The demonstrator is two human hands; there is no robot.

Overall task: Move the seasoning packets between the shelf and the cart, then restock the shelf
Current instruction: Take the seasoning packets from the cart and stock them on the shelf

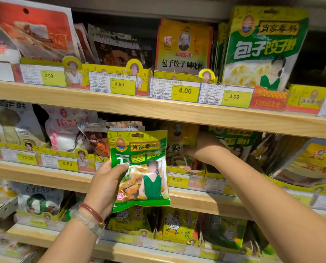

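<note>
Green-and-yellow seasoning packet point(139, 168) held upright in the left hand point(105, 185), thumb pinching its left edge, fingers behind; it hangs in front of the middle shelf point(44, 172). Beyond the packet and to its right, the right hand point(205, 149) reaches into the matching green row point(234, 139) on that shelf; fingers hidden among packets, so grip cannot be told. Judgement: pull or seat packets squarely, label forward, behind the 5.00 price tag point(177, 180). Cart not in view.
</note>
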